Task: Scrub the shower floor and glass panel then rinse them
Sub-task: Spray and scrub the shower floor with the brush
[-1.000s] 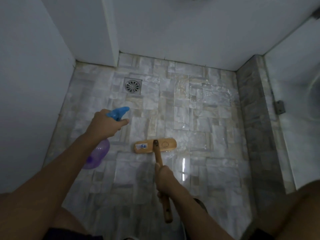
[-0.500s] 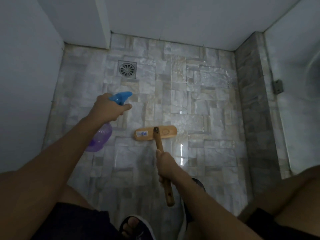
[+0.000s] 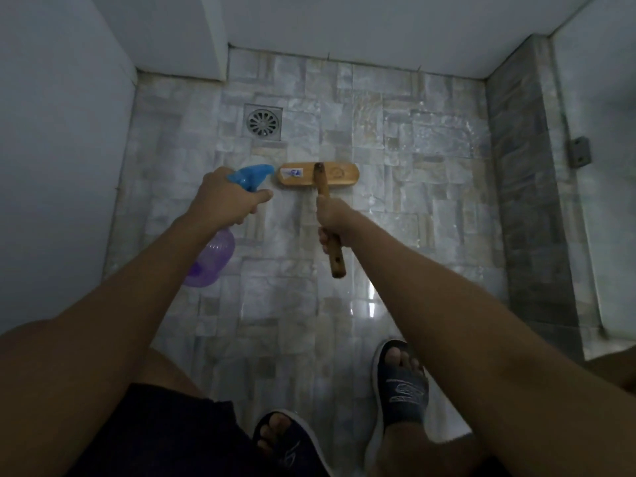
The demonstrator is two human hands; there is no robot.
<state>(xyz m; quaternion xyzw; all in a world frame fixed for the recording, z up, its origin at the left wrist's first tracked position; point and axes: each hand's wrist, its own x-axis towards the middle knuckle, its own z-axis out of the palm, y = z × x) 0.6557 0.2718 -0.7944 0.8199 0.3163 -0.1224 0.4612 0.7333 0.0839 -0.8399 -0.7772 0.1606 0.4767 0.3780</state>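
The wooden scrub brush lies with its head flat on the wet stone-tile shower floor, just below the drain. My right hand grips its short wooden handle. My left hand holds a purple spray bottle by its blue trigger head, nozzle pointing right toward the brush head. The glass panel runs along the right side above a dark stone curb.
A round metal floor drain sits at the back left. White walls close the left and far sides. A metal hinge bracket is fixed on the glass panel. My feet in dark slippers stand at the near edge.
The brush has been pushed farther away, toward the drain, with my right arm stretched out. My left hand with the bottle moved forward alongside it. The view tilted down, showing my feet.
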